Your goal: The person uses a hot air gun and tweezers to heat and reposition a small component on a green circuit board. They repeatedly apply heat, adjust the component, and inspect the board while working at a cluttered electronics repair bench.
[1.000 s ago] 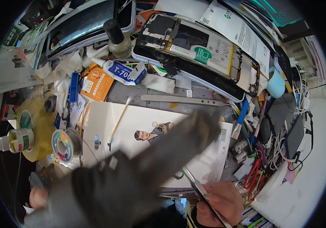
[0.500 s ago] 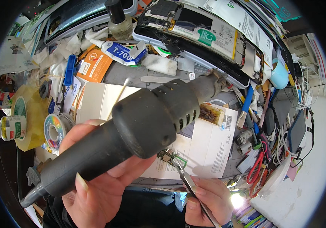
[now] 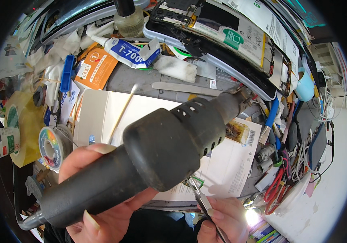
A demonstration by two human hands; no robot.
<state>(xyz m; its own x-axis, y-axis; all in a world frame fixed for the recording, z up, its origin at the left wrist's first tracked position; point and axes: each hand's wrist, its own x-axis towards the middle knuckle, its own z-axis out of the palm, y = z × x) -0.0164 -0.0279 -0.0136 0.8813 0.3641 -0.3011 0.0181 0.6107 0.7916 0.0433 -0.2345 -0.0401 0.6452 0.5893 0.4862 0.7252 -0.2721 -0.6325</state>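
I've my L hand (image 3: 106,220) clasping blk hot-air gun (image 3: 163,150), my R hand (image 3: 229,214) pinching metal tweezers (image 3: 200,195), tips just ahead of R hand, I see wht card (image 3: 100,105) beyond both hands, on grey tabletop (image 3: 131,79)

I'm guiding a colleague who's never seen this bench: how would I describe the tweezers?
Find the big black tool in the left hand. Below its slotted section, the right hand holds the slim silver tweezers. Unlike the flat metal strip lying farther up, they're hand-held and taper to narrow tips.
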